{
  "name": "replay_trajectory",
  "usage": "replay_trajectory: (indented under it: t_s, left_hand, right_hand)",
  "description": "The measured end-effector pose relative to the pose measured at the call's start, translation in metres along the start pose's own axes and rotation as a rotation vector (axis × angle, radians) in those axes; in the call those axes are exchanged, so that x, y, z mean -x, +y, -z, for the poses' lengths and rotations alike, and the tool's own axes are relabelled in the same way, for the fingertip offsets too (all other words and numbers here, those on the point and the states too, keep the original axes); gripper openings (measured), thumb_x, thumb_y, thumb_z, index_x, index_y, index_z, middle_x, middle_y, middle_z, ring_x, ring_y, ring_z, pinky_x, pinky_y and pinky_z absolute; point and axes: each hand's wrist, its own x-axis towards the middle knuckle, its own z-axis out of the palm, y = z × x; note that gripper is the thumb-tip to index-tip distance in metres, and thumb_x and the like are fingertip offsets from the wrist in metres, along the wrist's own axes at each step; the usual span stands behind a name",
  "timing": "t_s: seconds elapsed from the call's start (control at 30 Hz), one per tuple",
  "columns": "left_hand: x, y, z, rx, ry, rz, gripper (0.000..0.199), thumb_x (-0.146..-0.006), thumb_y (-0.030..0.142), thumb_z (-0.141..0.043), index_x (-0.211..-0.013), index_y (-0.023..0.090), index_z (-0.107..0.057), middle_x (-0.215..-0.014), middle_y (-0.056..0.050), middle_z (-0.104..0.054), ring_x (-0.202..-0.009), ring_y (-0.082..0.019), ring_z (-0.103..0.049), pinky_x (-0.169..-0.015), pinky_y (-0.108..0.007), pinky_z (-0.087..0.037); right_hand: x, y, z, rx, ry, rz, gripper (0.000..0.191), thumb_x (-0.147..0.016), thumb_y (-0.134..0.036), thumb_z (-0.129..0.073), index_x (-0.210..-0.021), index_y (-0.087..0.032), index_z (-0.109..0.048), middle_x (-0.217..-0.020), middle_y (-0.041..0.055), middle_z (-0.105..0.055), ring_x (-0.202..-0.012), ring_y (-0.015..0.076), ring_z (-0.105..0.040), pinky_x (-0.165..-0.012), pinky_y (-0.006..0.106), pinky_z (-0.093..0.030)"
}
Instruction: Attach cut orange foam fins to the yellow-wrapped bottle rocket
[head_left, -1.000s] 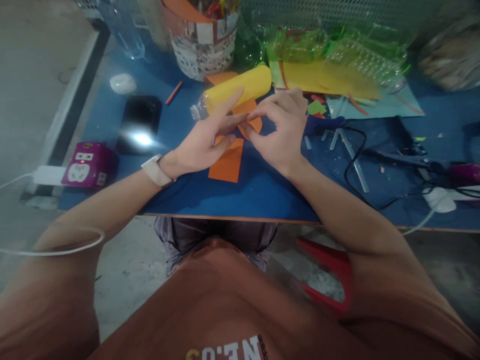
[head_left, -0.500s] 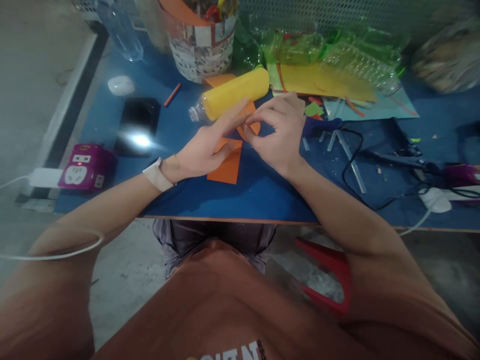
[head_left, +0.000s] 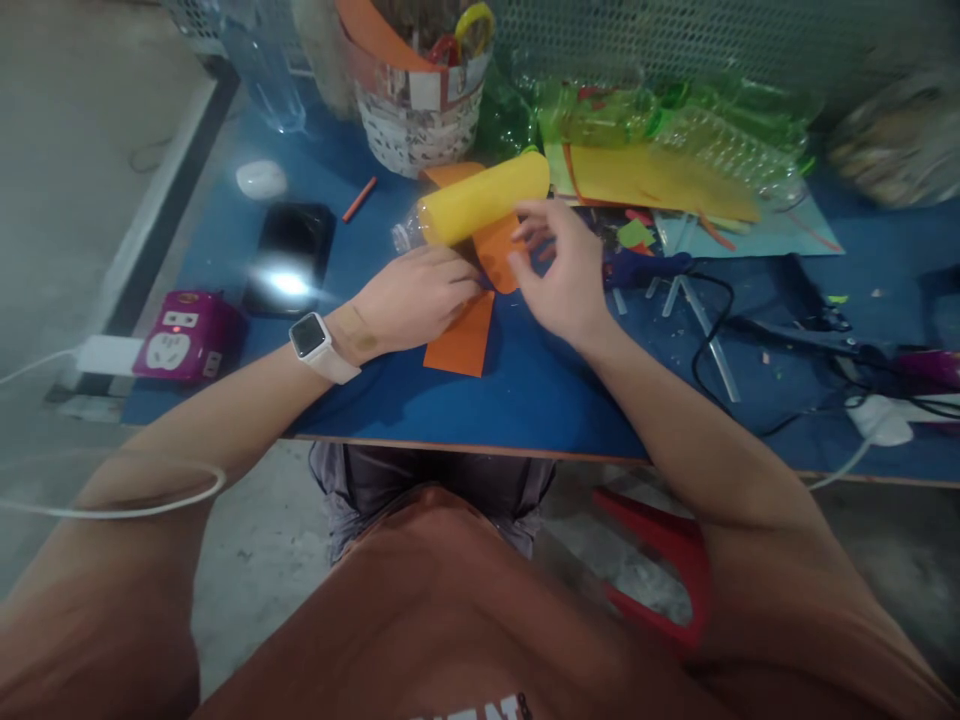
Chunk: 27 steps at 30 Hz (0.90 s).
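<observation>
From here I see the left hand (head_left: 420, 302) curled over the orange square's (head_left: 459, 348) far edge, its grip hidden. The yellow-wrapped bottle (head_left: 484, 203) and rounded orange piece (head_left: 495, 255) lie just left of the half-open, seemingly unladen right hand (head_left: 568, 272).

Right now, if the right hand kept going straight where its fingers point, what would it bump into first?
Probably the curved orange piece, just in front of the right hand; depth is unclear, so they might already touch.
</observation>
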Motion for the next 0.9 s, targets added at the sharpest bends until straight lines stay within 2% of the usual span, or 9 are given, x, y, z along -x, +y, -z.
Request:
replay_trajectory:
  t_s: [0.1,0.2,0.37,0.47,0.57,0.73,0.8,0.9]
  left_hand:
    - [-0.001,0.003,0.005,-0.059,0.005,0.003,0.038,-0.113,0.018,-0.05,-0.118,0.018,-0.088,-0.121,-0.013,-0.087,-0.115,-0.031,-0.082,-0.105,-0.051,-0.068]
    - [-0.001,0.007,0.011,-0.085,0.022,-0.013,0.04,-0.116,0.022,-0.048,-0.111,0.02,-0.088,-0.113,-0.011,-0.087,-0.107,-0.029,-0.081,-0.096,-0.047,-0.068]
    - [-0.002,0.01,0.012,0.006,0.01,0.009,0.036,-0.114,0.022,-0.052,-0.106,0.02,-0.087,-0.11,-0.011,-0.087,-0.103,-0.029,-0.081,-0.093,-0.046,-0.067]
    - [-0.001,0.007,0.009,0.026,-0.011,0.077,0.033,-0.11,0.021,-0.053,-0.109,0.019,-0.086,-0.114,-0.01,-0.088,-0.103,-0.03,-0.082,-0.084,-0.043,-0.065]
    - [-0.001,0.003,0.009,0.026,-0.018,0.175,0.032,-0.107,0.021,-0.054,-0.11,0.019,-0.085,-0.116,-0.011,-0.088,-0.105,-0.03,-0.083,-0.081,-0.041,-0.064]
    - [-0.001,-0.004,0.011,0.09,0.101,0.272,0.029,-0.108,0.024,-0.055,-0.118,0.02,-0.082,-0.117,-0.012,-0.087,-0.111,-0.031,-0.083,-0.092,-0.044,-0.065]
    - [-0.001,-0.006,0.011,0.133,0.124,0.25,0.028,-0.112,0.029,-0.055,-0.117,0.021,-0.08,-0.116,-0.012,-0.087,-0.108,-0.03,-0.083,-0.094,-0.044,-0.065]
    - [-0.001,-0.01,0.008,0.17,0.162,0.231,0.03,-0.117,0.04,-0.056,-0.111,0.022,-0.078,-0.106,-0.011,-0.086,-0.097,-0.028,-0.082,-0.091,-0.042,-0.064]
  right_hand:
    - [0.008,-0.011,-0.003,0.121,-0.191,0.068,0.016,-0.107,-0.041,-0.074,-0.114,-0.029,-0.081,-0.121,0.0131,-0.077,-0.12,0.0392,-0.071,-0.111,0.067,-0.061]
    - [0.015,-0.022,-0.004,0.188,-0.323,0.107,0.016,-0.102,-0.041,-0.078,-0.109,-0.027,-0.081,-0.122,0.0142,-0.074,-0.123,0.0413,-0.066,-0.112,0.067,-0.059]
    - [0.017,-0.031,-0.001,0.18,-0.443,0.057,0.031,-0.096,-0.048,-0.088,-0.113,-0.024,-0.079,-0.116,0.0139,-0.072,-0.117,0.0403,-0.064,-0.106,0.061,-0.057]
    - [0.015,-0.035,0.001,0.141,-0.478,-0.016,0.036,-0.092,-0.05,-0.092,-0.112,-0.024,-0.077,-0.112,0.0127,-0.073,-0.11,0.0379,-0.065,-0.1,0.055,-0.057]
    - [0.015,-0.039,0.002,0.069,-0.459,-0.092,0.039,-0.089,-0.047,-0.095,-0.114,-0.024,-0.077,-0.111,0.0114,-0.078,-0.1,0.0333,-0.067,-0.092,0.05,-0.057]
    - [0.013,-0.039,0.002,-0.052,-0.383,-0.094,0.009,-0.098,-0.033,-0.082,-0.101,-0.024,-0.08,-0.102,0.0091,-0.082,-0.086,0.0273,-0.07,-0.086,0.047,-0.059]
    - [0.009,-0.034,0.003,-0.139,-0.32,-0.094,0.013,-0.099,-0.038,-0.082,-0.098,-0.025,-0.08,-0.1,0.0082,-0.082,-0.086,0.0268,-0.072,-0.084,0.047,-0.061]
    - [0.003,-0.022,0.003,-0.273,-0.182,-0.114,0.028,-0.1,-0.054,-0.087,-0.099,-0.026,-0.08,-0.096,0.006,-0.079,-0.083,0.0257,-0.073,-0.079,0.046,-0.063]
